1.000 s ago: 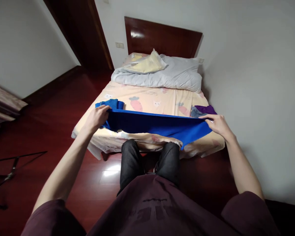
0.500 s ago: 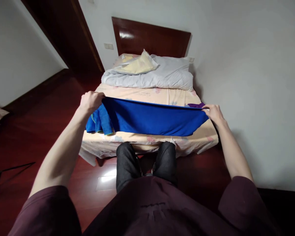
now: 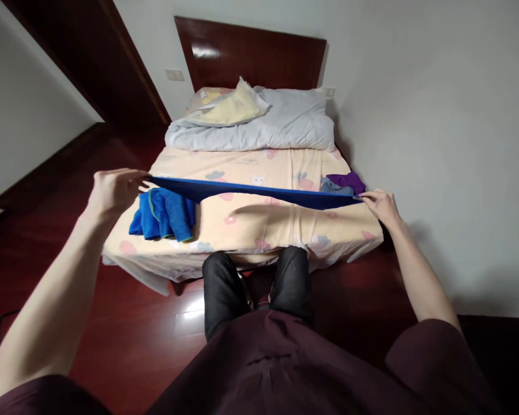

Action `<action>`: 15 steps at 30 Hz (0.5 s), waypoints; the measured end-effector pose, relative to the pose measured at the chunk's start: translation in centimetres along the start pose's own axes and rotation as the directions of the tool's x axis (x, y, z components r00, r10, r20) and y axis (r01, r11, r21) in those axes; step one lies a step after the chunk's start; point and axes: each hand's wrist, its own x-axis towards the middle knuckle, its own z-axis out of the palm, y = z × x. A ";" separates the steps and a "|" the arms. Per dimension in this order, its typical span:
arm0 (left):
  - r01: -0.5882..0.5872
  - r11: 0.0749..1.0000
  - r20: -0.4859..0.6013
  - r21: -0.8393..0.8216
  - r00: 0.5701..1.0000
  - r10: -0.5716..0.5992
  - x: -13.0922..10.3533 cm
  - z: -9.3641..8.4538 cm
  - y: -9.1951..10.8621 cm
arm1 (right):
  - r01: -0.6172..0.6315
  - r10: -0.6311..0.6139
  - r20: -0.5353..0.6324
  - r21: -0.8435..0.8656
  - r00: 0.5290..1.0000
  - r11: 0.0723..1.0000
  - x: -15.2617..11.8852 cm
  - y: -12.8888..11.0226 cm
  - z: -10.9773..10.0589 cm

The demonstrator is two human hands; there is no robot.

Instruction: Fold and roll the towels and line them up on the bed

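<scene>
A dark blue cloth (image 3: 251,192) is stretched in the air across the bed, seen nearly edge-on as a narrow band. My left hand (image 3: 117,189) pinches its left end, and my right hand (image 3: 381,204) pinches its right end. Below and beside my left hand, a crumpled brighter blue cloth (image 3: 166,213) with green edging lies on the bed. Near my right hand, a purple cloth (image 3: 348,181) and a grey-blue cloth (image 3: 334,187) lie bunched on the patterned sheet (image 3: 259,222).
A rolled light grey quilt (image 3: 285,124) and a pale yellow cloth (image 3: 233,108) lie at the far end, before a dark wooden headboard (image 3: 255,55). A wall (image 3: 436,144) stands close on the right. My knees are at the near bed edge.
My left hand has moved left and slightly down. The held cloth, which hung as a broad panel, has swung up into a thin band, uncovering the sheet and the grey-blue cloth.
</scene>
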 end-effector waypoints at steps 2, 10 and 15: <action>0.014 0.998 0.046 -0.057 0.999 -0.011 -2.1 -0.1 -0.3 | -0.028 0.025 0.090 0.036 0.996 0.999 -1.9 0.9 0.1; 0.264 0.952 0.457 -0.157 0.874 -0.167 -4.5 -2.3 -0.9 | -0.398 0.242 0.491 0.242 0.837 0.885 -4.5 2.2 -3.0; 0.360 0.931 0.635 -0.062 0.734 -0.241 -1.4 -1.8 -1.6 | -0.524 0.280 0.571 0.324 0.772 0.788 -2.5 2.3 -3.7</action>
